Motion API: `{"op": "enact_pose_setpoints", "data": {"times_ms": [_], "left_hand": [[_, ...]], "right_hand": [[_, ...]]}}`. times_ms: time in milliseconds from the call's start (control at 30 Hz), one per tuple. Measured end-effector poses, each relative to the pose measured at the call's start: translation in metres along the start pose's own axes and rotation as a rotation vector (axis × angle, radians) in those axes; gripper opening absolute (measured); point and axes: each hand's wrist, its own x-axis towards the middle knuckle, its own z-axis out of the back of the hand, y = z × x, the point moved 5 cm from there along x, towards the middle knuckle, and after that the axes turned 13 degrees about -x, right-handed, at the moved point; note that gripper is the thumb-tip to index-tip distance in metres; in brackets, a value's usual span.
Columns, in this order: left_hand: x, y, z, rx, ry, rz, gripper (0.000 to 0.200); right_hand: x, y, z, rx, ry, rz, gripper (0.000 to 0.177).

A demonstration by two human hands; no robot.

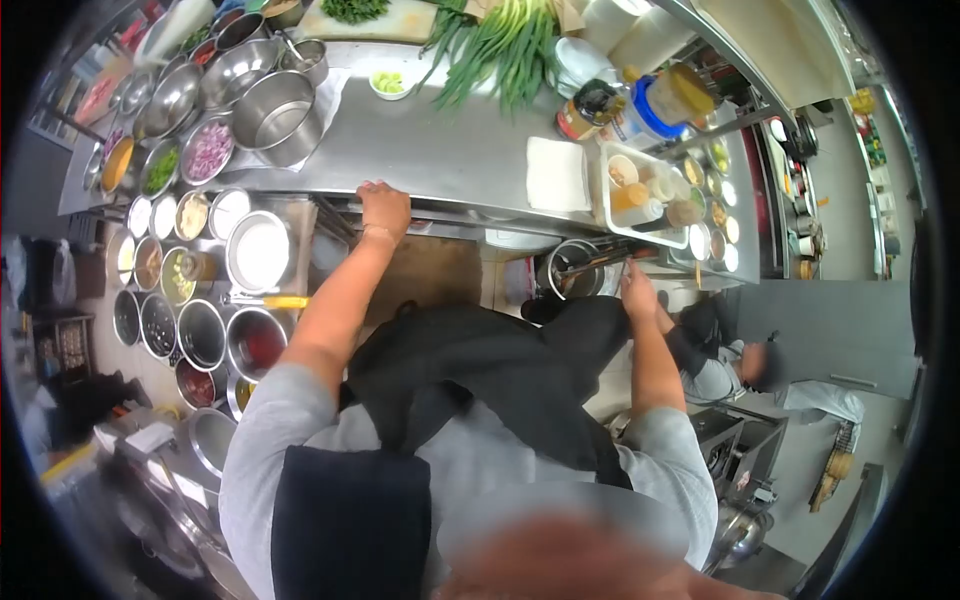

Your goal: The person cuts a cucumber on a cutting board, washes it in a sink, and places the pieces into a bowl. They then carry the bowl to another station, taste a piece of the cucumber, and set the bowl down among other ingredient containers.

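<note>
My left hand is on the front edge of the steel counter, its fingers closed over the edge. Low on the right, my right hand is closed around the end of a long dark utensil, whose exact kind I cannot make out. The utensil slants across a metal pot below counter level, with other long handles beside it. A small white bowl of chopped green pieces and a folded white cloth are on the counter.
Green onions and a cutting board lie at the back. A deep steel pot and a bowl of chopped red onion stand left. A white bin of bottles stands right. Another person is low at the right.
</note>
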Motion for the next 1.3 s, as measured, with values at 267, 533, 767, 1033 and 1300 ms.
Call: {"op": "enact_pose_setpoints", "data": {"times_ms": [267, 533, 767, 1033, 1300], "left_hand": [[-0.012, 0.003, 0.043, -0.49, 0.251, 0.062, 0.025], [0.039, 0.03, 0.04, -0.624, -0.358, 0.004, 0.028], [-0.041, -0.094, 0.017, -1.122, 0.32, -0.339, 0.011], [-0.01, -0.06, 0.07, -0.649, 0.26, -0.146, 0.054], [0.059, 0.015, 0.019, -0.164, 0.422, 0.086, 0.053]], "right_hand": [[-0.016, -0.028, -0.043, 0.299, -0.167, -0.434, 0.049], [-0.02, -0.018, -0.021, 0.221, -0.088, -0.359, 0.043], [-0.021, -0.013, -0.017, 0.061, -0.13, -0.203, 0.049], [-0.017, -0.011, -0.012, 0.379, -0.181, -0.498, 0.043], [-0.01, -0.004, -0.017, 0.339, 0.027, -0.408, 0.036]]}}
